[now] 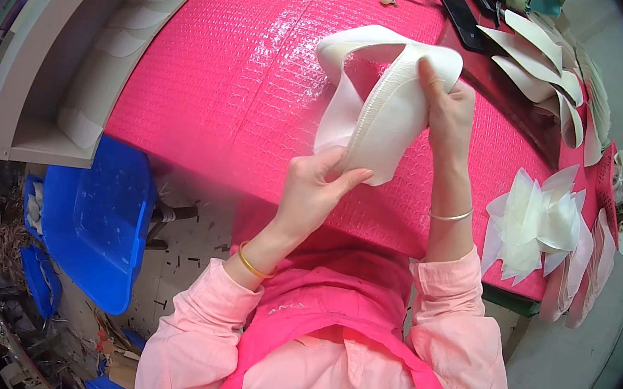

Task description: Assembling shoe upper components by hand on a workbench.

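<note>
From here, left hand [322, 184] pinches near corner of white stitched piece [398, 120], held above pink table [209, 81]; right hand [450, 110] grips far edge, probably keeping it spread. Black phone [463, 20] toward table's far side.

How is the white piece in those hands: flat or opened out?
Opened out: the white piece bends into a loop, and pink covering shows through its gap.

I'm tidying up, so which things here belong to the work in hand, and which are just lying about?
Work in hand: white piece, held by left hand and right hand; pink table, beneath; probably the curved white pieces, upper right.

Seemingly lying about: blue tub; black slab, perhaps a phone.
</note>
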`<state>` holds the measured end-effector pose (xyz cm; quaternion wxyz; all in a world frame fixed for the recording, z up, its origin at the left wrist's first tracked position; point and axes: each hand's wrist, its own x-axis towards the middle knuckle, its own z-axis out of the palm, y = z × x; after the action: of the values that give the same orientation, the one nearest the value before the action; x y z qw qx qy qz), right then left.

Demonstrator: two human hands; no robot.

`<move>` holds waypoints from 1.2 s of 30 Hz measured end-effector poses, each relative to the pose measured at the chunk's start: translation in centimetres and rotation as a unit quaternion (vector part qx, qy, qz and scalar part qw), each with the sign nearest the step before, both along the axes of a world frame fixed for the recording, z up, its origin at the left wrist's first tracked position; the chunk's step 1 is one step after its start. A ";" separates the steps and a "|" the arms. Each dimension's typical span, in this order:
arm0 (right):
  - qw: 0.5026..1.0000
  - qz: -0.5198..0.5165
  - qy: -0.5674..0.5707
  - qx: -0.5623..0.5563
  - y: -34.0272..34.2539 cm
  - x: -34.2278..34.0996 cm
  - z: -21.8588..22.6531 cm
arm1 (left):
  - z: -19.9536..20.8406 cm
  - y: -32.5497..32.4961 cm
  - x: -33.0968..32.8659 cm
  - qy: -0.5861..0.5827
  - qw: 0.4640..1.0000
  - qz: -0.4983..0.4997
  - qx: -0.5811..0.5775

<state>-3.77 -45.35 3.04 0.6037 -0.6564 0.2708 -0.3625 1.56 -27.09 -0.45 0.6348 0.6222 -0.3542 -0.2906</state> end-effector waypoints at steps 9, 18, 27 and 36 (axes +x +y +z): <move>0.997 -0.069 -0.001 -0.024 -2.3 1.7 0.9 | 1.6 -0.5 1.1 0.140 0.976 -0.166 -0.037; 0.977 0.176 -0.058 0.107 -0.7 2.2 3.4 | 4.2 -4.8 1.7 0.218 0.969 0.023 -0.114; 0.951 0.308 0.012 -0.027 3.3 -1.4 0.9 | 4.6 -6.1 4.8 0.350 0.905 0.144 -0.196; 0.979 0.175 -0.079 0.062 6.6 0.0 1.0 | 5.2 -6.8 3.8 0.149 0.907 0.320 -0.228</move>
<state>-3.80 -38.73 4.07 0.7168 -0.6240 0.1253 -0.2846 5.37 -33.84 4.77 0.8639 0.4894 -0.0942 -0.0727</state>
